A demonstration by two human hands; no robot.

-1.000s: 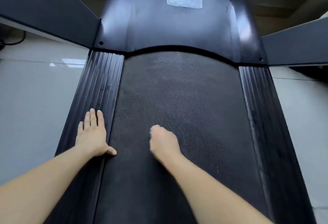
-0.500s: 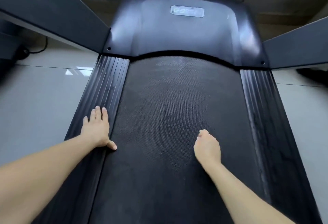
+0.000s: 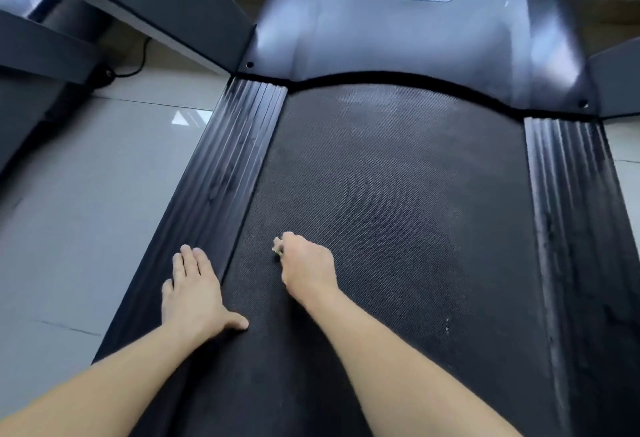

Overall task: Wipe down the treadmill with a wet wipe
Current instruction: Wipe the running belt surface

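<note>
Nearest the camera, both forearms reach forward over the treadmill (image 3: 433, 315). The left hand (image 3: 197, 293) lies flat, fingers straight and together, on the inner edge of the ribbed left side rail (image 3: 225, 166), with the thumb spread onto the margin of the belt (image 3: 398, 194); it holds nothing and appears to serve as a brace. Just beside it, slightly farther out, the right hand (image 3: 306, 268) is curled knuckles-up on the belt and grips the wet wipe (image 3: 277, 249), of which only a small pale scrap shows at the finger side; the remainder is hidden beneath the hand. The wipe therefore sits on the near-left part of the belt, close to the left rail. The belt's long axis runs straight away from the person towards the motor cover (image 3: 415, 38). In my judgement the bulk of the remaining surface lies ahead and to the right of the wipe, and the right hand is the one placed to cover it. The right side rail (image 3: 568, 211) shows pale streaks and lies well apart from both hands. Beyond the left rail, a cable (image 3: 135, 71) rests on the tiled floor (image 3: 86, 194).
</note>
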